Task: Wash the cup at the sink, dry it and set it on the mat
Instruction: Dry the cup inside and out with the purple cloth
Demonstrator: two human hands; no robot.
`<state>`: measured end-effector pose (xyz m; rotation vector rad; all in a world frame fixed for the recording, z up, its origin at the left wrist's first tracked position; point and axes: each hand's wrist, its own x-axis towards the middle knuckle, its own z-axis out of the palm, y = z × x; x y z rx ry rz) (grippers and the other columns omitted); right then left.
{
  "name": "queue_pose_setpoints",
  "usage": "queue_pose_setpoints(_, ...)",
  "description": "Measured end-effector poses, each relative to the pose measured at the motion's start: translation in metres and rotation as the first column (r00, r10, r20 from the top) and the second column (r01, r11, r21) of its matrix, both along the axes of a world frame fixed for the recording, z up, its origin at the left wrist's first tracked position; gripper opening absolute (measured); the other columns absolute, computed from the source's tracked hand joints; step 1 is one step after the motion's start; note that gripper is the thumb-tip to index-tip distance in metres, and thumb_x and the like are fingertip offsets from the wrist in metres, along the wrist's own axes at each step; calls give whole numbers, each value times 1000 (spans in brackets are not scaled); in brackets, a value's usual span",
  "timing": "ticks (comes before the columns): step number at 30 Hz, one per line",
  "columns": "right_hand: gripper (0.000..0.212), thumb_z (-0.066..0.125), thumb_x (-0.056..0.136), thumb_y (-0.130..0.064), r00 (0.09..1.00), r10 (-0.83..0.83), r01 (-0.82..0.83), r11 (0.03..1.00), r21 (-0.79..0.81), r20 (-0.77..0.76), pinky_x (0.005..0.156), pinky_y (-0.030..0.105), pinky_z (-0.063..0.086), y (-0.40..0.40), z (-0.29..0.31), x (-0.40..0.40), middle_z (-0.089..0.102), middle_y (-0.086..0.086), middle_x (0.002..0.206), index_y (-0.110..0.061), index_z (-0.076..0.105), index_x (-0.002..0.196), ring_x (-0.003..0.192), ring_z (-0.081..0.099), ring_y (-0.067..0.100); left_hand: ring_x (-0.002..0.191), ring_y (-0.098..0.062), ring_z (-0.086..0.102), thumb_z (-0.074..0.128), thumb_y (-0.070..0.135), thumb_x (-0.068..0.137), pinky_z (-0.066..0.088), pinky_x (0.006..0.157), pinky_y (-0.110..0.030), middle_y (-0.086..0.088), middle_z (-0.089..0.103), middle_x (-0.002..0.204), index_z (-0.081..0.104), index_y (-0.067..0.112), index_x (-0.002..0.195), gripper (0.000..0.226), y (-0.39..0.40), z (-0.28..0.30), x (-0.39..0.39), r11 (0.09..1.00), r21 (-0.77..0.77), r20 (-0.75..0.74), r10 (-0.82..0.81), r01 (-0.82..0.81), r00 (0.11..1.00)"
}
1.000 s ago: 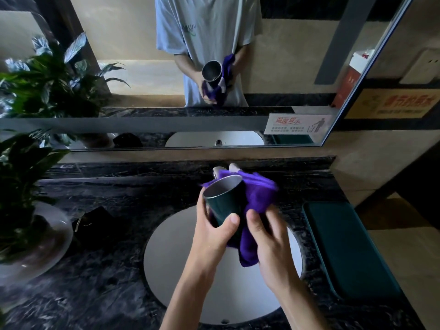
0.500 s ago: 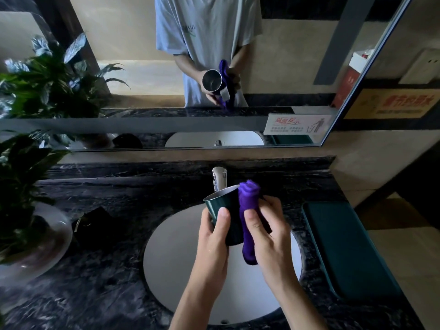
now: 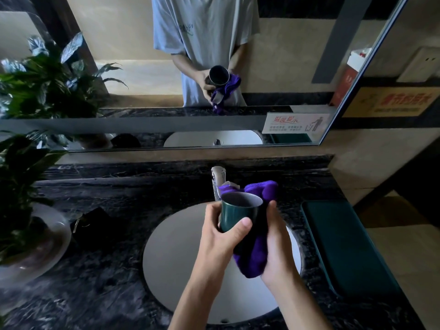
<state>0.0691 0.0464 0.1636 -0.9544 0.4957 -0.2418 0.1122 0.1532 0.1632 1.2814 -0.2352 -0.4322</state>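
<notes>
So this is a washroom with a big wall mirror [image 3: 142, 67] over a long black marble countertop [image 3: 107, 270] with pale veining, and a round white sink basin [image 3: 171, 258] sunk into the middle of it. To the right of the basin lies a dark green rectangular mat [image 3: 345, 246], flat on the counter, nothing on it. Off on the left there's a leafy green potted plant [image 3: 21, 186] in a rounded pale pot, and a chrome tap [image 3: 217, 179] stands at the back of the basin. The dark green metal cup [image 3: 235, 215] is held up over the basin, in front of the tap, well apart from the mat. Its long axis is close to upright but tipped a bit, with the open mouth pointing up and away from the camera, so you can see down into the greyish inside. The outside looks glossy, with a thin light rim. The left hand [image 3: 221, 236] grips the cup around its lower body, thumb across the near side and fingers curled behind. The right hand [image 3: 276, 244] holds a bunched purple microfibre cloth [image 3: 252, 260] and presses it against the cup's right side; the cloth bulges up behind the rim and hangs below the palm. Both forearms come in from the bottom edge, angled up toward the middle.
</notes>
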Motion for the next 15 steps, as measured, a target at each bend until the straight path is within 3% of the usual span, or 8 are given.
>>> queue_pose_setpoints(2, 71, 42, 92, -70, 995, 102, -102, 983, 152, 10, 97, 50, 55, -2, 3, -4, 72, 19, 127, -14, 75, 123, 115, 71, 31, 92, -11, 72, 78, 47, 70, 55, 75, -22, 1, 77, 99, 62, 15, 115, 58, -1, 3, 3, 999, 35, 11, -9, 9, 1000)
queue_pose_setpoints(4, 77, 59, 82, -73, 974, 212, -217, 975, 56, 83, 97, 48, 58, -6, 4, -2, 70, 17, 132, -15, 67, 132, 118, 70, 29, 101, -12, 71, 67, 58, 77, 54, 83, -23, 0, 77, 107, 67, 24, 114, 50, -1, 2, 5, 995, 98, 40, -11, 7, 999)
queue_pose_setpoints(6, 78, 86, 73, -54, 969, 212, -198, 974, -110, 130, 90, 43, 60, -11, 4, 0, 70, 20, 129, -12, 61, 134, 116, 70, 30, 115, -11, 66, 47, 69, 89, 51, 98, -26, 0, 72, 120, 67, 33, 119, 50, 0, -2, 6, 983, 179, 91, -46, 29, 995)
queue_pose_setpoints(9, 71, 89, 73, -31, 966, 208, -203, 978, -46, 154, 80, 41, 61, -14, 7, 2, 71, 23, 122, -6, 60, 132, 108, 73, 34, 132, -10, 55, 23, 72, 96, 42, 115, -35, 0, 61, 138, 61, 41, 132, 61, 0, -1, 1, 973, 207, 50, -117, 105, 992)
queue_pose_setpoints(12, 78, 90, 73, -40, 962, 200, -222, 970, 104, 187, 99, 54, 56, -13, 7, -4, 66, 26, 133, -7, 59, 137, 119, 67, 40, 135, -10, 53, 27, 69, 97, 43, 113, -39, 12, 58, 142, 52, 52, 137, 50, 2, -3, 3, 986, 162, 33, -29, 23, 999)
queue_pose_setpoints(13, 80, 87, 76, -43, 963, 198, -227, 961, 158, 182, 106, 57, 51, -13, 9, -6, 62, 27, 139, -5, 57, 140, 124, 63, 42, 130, -14, 59, 33, 70, 96, 47, 110, -42, 12, 62, 138, 54, 50, 135, 49, 3, -9, 8, 988, 141, -61, 78, -69, 995)
queue_pose_setpoints(15, 70, 75, 87, -43, 959, 197, -242, 943, 230, 203, 107, 50, 51, -11, 13, -8, 62, 24, 142, -1, 59, 140, 127, 63, 37, 119, -26, 67, 42, 71, 95, 50, 108, -52, -1, 70, 130, 63, 30, 132, 59, 5, -17, 14, 969, 137, -359, 242, -205, 901)
